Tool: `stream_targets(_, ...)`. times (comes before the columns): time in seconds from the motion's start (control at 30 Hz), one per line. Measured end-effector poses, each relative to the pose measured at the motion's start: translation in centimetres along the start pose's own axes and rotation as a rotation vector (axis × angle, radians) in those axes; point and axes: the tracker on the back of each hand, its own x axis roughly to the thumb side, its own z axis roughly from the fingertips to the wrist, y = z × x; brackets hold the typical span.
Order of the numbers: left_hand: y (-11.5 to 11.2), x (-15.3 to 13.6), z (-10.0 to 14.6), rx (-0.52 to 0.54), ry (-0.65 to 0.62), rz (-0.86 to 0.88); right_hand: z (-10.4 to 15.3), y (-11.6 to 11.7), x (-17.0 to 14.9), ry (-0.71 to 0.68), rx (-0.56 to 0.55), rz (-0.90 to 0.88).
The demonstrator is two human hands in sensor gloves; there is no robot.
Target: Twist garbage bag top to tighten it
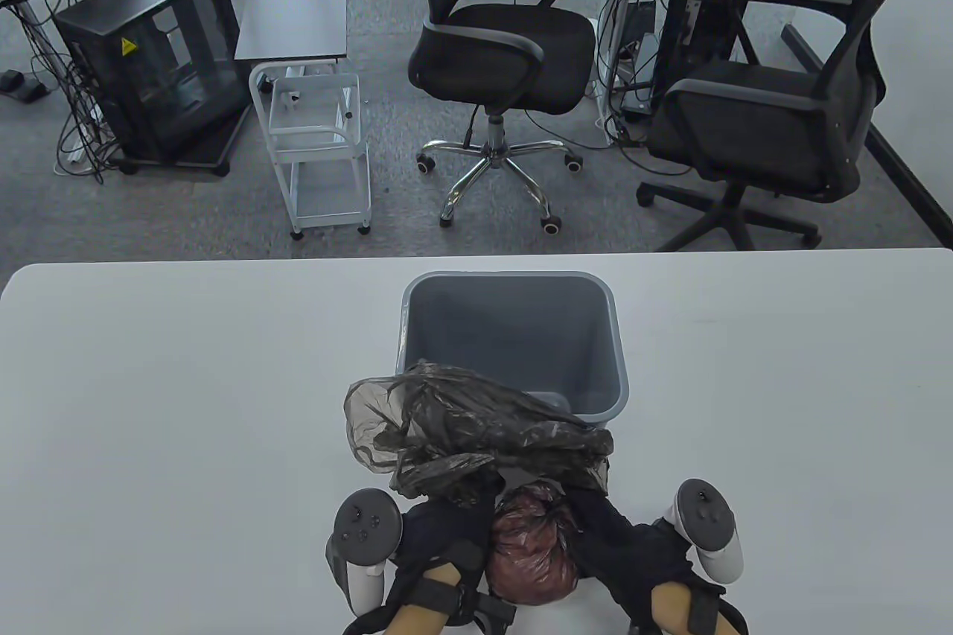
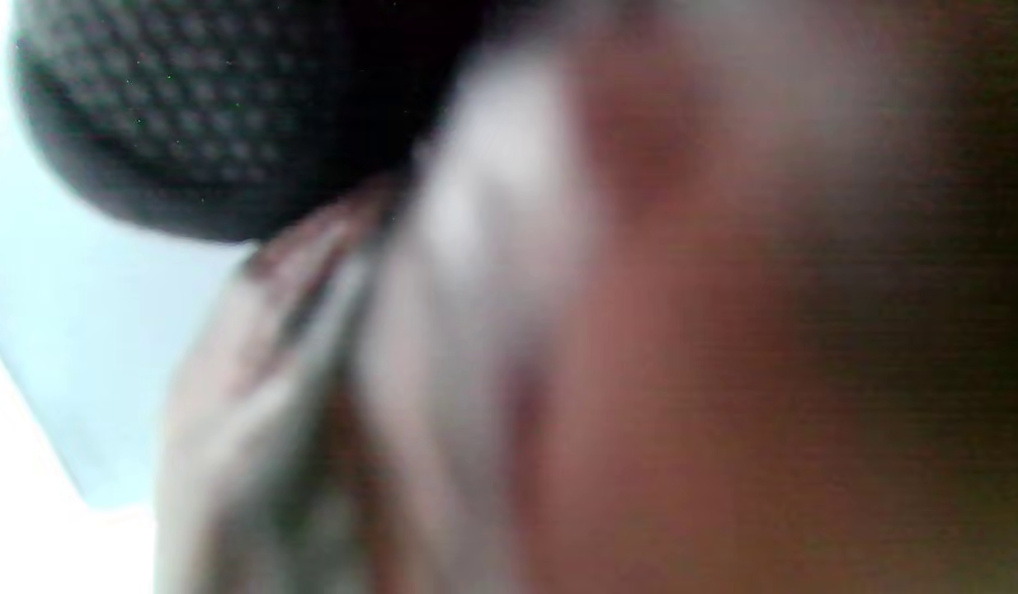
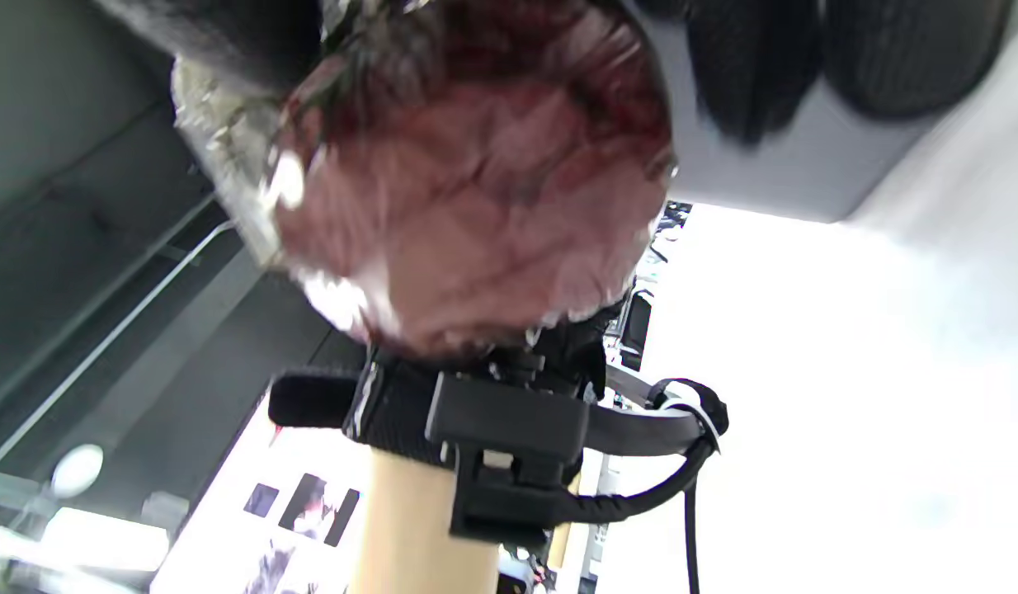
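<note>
Nearest, at the table's front edge, two gloved hands flank one garbage bag (image 1: pixel 476 441). Its filled reddish bottom bulges between the wrists, right at the edge, and its loose dark translucent top spreads above both hands. The left hand (image 1: pixel 439 538) reaches up under the plastic on the bag's left side and the right hand (image 1: pixel 633 546) does the same on its right; each carries one tracker on its outer side. Both sets of fingers disappear beneath the crumpled film, so I cannot tell whether they are pinched on it or lie apart. The left wrist view is a blur of reddish plastic with one dark glove fingertip (image 2: pixel 212 124) at the top. The right wrist view shows the reddish bulge of the bag from below, with the other wrist's strap just beneath it.

Just behind the bag stands one grey bin (image 1: pixel 614 337), open-topped; the bag's top drapes over its near rim, and what shows of its inside holds nothing. To either side of the bin and hands the white table (image 1: pixel 149 404) runs broad and bare out to its left and right edges.

Beyond the far edge, on grey carpet, stand two black office chairs (image 1: pixel 506 47), one white wire trolley (image 1: pixel 320 136), one small dark side table (image 1: pixel 292 17) and one black cabinet (image 1: pixel 156 62).
</note>
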Motion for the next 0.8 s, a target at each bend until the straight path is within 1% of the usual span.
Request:
stream_targets(0.07, 0.0, -0.1, 0.0, 0.012, 0.01, -0.007, -0.2, 0.3, 0.6, -0.039, 0.086, 0.079)
stream_targets(0.13, -0.1, -0.1, 0.0, 0.003, 0.022, 0.002, -0.2, 0.7, 1.1, -0.045, 0.141, 0.163)
stream_targets(0.17, -0.2, -0.1, 0.1, -0.009, 0.027, 0.03, -0.3, 0.7, 1.1, -0.041, 0.136, 0.186)
stream_targets(0.23, -0.5, 0.0, 0.2, -0.03, 0.032, 0.076, -0.3, 0.6, 1.3, -0.048, 0.087, 0.176)
stream_targets(0.3, -0.4, 0.0, 0.1, -0.021, 0.018, 0.079, -0.2, 0.3, 1.2, -0.05, 0.032, 0.085)
stream_targets(0.33, -0.4, 0.0, 0.1, -0.024, 0.002, 0.086, -0.1, 0.1, 0.9, -0.039, 0.001, 0.006)
stream_targets(0.37, -0.5, 0.1, 0.1, -0.039, -0.017, 0.099, 0.0, 0.0, 0.5, -0.028, -0.014, -0.088)
stream_targets(0.43, -0.7, 0.2, 0.0, -0.052, -0.018, 0.111, 0.0, 0.0, 0.0, -0.008, -0.024, -0.172)
stream_targets(0.5, -0.8, 0.2, 0.1, -0.056, -0.005, 0.107, 0.1, 0.0, -0.3, 0.01, -0.016, -0.165)
stream_targets(0.63, -0.2, 0.3, 0.1, -0.009, 0.015, 0.03, 0.0, 0.3, -0.1, 0.022, -0.002, -0.104)
stream_targets(0.8, 0.0, 0.0, 0.1, -0.006, 0.04, -0.008, -0.2, 0.8, 0.6, -0.037, 0.092, 0.033)
